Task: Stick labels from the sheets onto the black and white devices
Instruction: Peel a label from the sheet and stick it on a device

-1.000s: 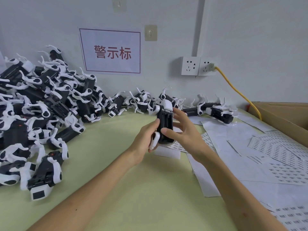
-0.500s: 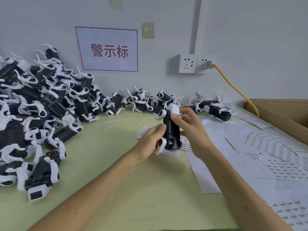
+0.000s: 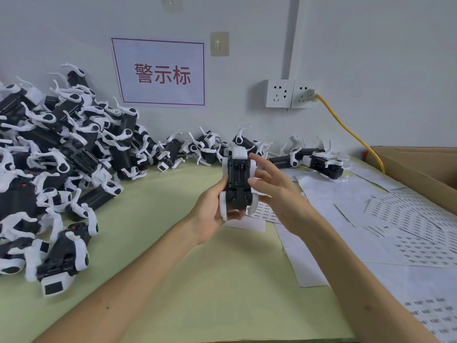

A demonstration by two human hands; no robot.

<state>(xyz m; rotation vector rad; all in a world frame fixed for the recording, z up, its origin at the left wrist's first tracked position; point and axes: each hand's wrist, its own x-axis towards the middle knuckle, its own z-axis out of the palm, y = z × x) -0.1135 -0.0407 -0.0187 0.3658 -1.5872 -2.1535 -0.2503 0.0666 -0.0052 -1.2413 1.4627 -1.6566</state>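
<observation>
Wall [image 3: 371, 58]: pale; bears a red-lettered sign [image 3: 158, 73], twin sockets [image 3: 291, 94] and a yellow cable [image 3: 351, 129].
Table [image 3: 173, 243]: green top; carries all items below.
Pile [image 3: 61, 157]: black and white devices, heaped along the left and back edges.
Label sheets [image 3: 408, 219]: white, overlapping, spread over the right side; one lies just behind the held device.
Held device [image 3: 237, 184]: upright above mid-table, black underside toward the camera.
Left hand [image 3: 210, 214]: grip wrapped round the unit's lower left side.
Right hand [image 3: 274, 191]: grip spread, fingers loose at the unit's right flank; whether a label rides a fingertip cannot be told.
Risk, placement: a crooked or creased label, should the unit twist in its one-handed hold under pressing.
Risk, sorting: set down near the pile, a labelled unit may be lost among unlabelled ones.
</observation>
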